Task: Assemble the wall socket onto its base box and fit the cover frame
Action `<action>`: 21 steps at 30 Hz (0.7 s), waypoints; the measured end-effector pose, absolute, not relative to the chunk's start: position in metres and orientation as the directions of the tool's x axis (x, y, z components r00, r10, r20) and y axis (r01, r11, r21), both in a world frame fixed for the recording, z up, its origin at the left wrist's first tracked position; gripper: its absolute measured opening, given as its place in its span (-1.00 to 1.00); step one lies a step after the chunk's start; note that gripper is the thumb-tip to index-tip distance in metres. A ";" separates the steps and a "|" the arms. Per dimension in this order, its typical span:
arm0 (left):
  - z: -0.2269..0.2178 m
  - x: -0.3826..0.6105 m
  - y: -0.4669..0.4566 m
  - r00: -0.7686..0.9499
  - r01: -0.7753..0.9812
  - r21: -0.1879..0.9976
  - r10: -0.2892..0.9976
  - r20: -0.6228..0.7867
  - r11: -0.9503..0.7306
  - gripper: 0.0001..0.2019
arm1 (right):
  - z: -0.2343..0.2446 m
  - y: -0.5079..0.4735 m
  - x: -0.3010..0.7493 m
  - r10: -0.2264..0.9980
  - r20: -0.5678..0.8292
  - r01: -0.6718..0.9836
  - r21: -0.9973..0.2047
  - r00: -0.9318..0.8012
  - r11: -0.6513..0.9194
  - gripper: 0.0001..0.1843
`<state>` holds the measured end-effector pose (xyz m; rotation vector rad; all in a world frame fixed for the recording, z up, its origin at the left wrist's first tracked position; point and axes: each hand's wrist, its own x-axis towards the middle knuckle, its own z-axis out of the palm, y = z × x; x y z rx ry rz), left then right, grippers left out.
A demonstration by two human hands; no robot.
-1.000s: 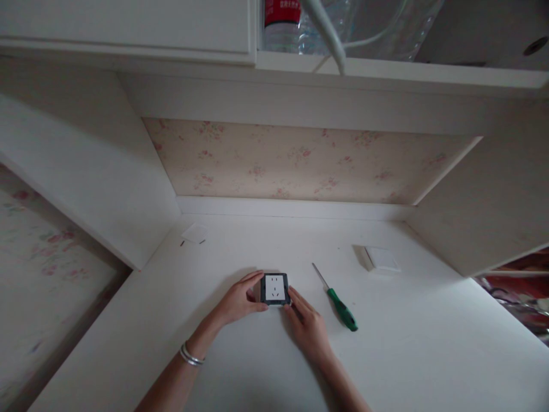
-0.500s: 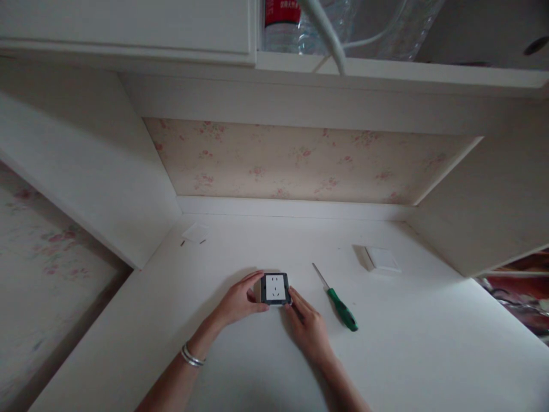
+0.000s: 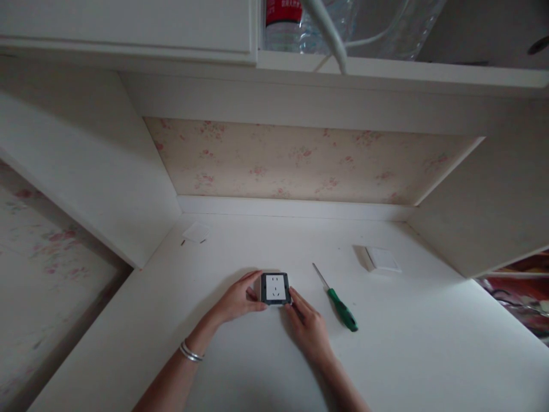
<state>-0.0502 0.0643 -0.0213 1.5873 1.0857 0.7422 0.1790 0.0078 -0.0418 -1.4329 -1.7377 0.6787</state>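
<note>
A wall socket (image 3: 275, 288) with a white face and a dark frame is between my two hands, just above or on the white desktop. My left hand (image 3: 238, 297) grips its left side, thumb at the near corner and fingers at the far corner. At the lower right corner, the fingers of my right hand (image 3: 307, 326) are closed on its edge. To the right of that hand lies a screwdriver (image 3: 342, 309) with a green handle, its tip pointing away from me.
Two small screws (image 3: 203, 241) lie by a thin white square plate (image 3: 196, 232) at the back left. A white box-like piece (image 3: 381, 259) sits at the right. Overhead, a shelf (image 3: 386, 71) holds plastic bottles (image 3: 283, 26), and a white cable (image 3: 328, 34) hangs over its edge.
My left hand has shifted very slightly left along the socket's edge. The socket, my right hand and the screwdriver look the same.
</note>
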 end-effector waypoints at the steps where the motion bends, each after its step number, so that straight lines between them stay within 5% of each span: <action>1: -0.022 -0.050 0.064 0.398 0.281 0.958 0.915 -0.062 -0.057 -0.14 | -0.041 0.008 0.179 0.972 0.222 0.561 -0.797 -0.073 0.224 -0.52; 21: -0.027 -0.053 0.065 0.405 0.288 0.955 0.913 -0.051 -0.075 -0.14 | -0.043 0.008 0.179 0.974 0.215 0.573 -0.791 -0.070 0.216 -0.52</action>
